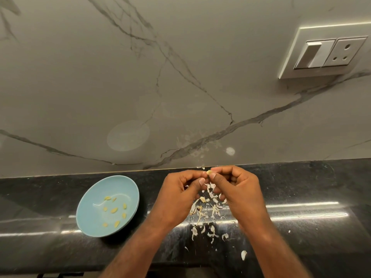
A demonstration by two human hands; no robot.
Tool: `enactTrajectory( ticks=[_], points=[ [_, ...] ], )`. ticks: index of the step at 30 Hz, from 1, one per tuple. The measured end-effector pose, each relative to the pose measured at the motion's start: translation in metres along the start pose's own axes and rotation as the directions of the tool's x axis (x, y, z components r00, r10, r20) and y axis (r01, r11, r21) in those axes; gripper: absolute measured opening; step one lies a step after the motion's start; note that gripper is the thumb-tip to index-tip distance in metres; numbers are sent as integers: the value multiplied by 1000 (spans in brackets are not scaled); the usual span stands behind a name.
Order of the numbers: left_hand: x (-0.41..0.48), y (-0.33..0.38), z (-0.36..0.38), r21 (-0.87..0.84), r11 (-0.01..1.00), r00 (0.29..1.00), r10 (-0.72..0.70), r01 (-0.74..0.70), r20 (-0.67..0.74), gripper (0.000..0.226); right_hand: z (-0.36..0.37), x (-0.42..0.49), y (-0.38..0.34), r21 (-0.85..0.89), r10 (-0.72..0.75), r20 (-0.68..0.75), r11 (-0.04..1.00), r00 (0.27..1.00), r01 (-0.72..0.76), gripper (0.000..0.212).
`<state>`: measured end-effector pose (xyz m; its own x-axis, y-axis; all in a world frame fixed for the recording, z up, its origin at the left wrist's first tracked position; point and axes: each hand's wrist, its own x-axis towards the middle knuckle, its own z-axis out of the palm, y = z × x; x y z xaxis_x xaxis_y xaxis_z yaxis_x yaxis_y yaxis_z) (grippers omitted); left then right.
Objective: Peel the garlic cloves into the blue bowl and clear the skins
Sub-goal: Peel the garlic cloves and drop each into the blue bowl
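A small garlic clove is pinched between the fingertips of my left hand and my right hand, held above the black counter. Both hands have their fingers curled round it. The blue bowl sits on the counter to the left of my hands and holds several peeled yellow cloves. Loose white garlic skins lie scattered on the counter under and in front of my hands.
The black stone counter runs left to right, with a marble backsplash right behind it. A switch and socket plate sits on the wall at the upper right. One stray skin piece lies near the counter's front edge.
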<state>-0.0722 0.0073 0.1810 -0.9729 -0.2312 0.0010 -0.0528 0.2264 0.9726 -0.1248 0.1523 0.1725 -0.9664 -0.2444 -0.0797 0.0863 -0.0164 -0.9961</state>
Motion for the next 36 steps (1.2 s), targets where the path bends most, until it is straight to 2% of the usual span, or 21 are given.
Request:
enactTrajectory(
  ticks=[5,9,11,15,17,21,25,29,33,36],
  points=[
    [-2,6,1,-30,1000,1000,-6,5,-30,24,-3,0,0,-43,-63,-93,997,994,59,7],
    [-3,9,1,-20,1000,1000,0,0,-10,27,-1,-4,-4,-56,-84,-12,995,996,83,8],
    [-3,9,1,-12,1000,1000,8,-8,10,26,0,-4,-3,-71,-76,-21,995,997,74,8],
    [-4,6,1,-86,996,997,-22,15,-80,9,0,-4,-4,-62,-84,-50,995,995,81,4],
    [-3,5,1,-133,991,992,-43,27,-118,15,0,-6,-4,-54,-89,-32,995,996,87,2],
    [-3,8,1,-224,974,994,-59,38,-87,24,4,-12,-6,-51,-127,39,990,991,129,3],
    [-4,7,1,-296,955,993,-67,35,-101,22,5,-12,-5,-54,-150,59,987,987,153,6],
    [-5,6,0,-315,949,992,-60,22,-110,18,8,-9,-3,33,-113,66,993,991,111,10],
    [-6,9,1,-355,935,993,-60,19,-105,17,10,-8,-3,249,2,93,968,996,-25,6],
    [-5,7,1,-359,933,990,-78,32,-117,11,10,-6,-2,291,31,76,955,997,-52,14]
  ],
)
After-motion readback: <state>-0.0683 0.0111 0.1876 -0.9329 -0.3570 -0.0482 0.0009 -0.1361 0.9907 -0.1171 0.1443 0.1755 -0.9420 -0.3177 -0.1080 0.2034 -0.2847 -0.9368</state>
